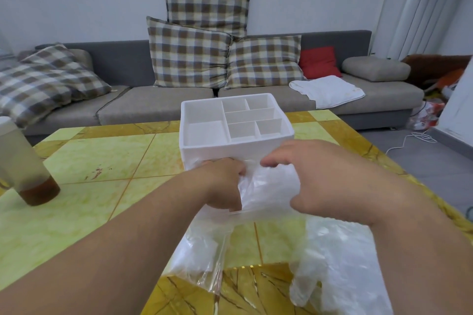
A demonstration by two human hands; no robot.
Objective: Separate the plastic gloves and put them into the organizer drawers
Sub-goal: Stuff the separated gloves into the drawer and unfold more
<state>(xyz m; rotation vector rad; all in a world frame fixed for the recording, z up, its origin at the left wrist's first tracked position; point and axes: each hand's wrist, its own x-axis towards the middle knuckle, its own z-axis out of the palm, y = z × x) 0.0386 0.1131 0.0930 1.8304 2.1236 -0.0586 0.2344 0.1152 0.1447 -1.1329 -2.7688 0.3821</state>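
Your left hand (pixel 225 184) and right hand (pixel 325 181) are both just in front of the white plastic box-shaped organizer (pixel 236 123), low against its front face. Between them is a crumpled clear thin plastic glove (pixel 268 186). Left hand: fingers curled, clenched on the glove's left edge. Right hand: fingers arched over the top of the glove, thumb underneath, grasping it from the right. The glove is bunched up, lifted off the surface and close to the organizer front. Whether it touches the organizer can't be told.

The organizer's top is an open tray split into several compartments, with nothing visible inside them. Your hands and the glove hide the lower front, so the drawer state can't be told.

Nearer you than the organizer and slightly left lies a flat clear plastic bag (pixel 197 258) with white folded contents. Nearer you and right lies another clear plastic glove (pixel 332 263), spread flat, fingers pointing toward you.

All of this sits on a yellow-green marble-pattern tiled table (pixel 89 161). Far left of the organizer stands a frosted plastic bottle with brown liquid at the bottom (pixel 25 161). Behind the organizer is a grey fabric sofa (pixel 153 107) with brown-and-cream checked cushions (pixel 189 59), and behind it to the right a white folded towel (pixel 327 89).
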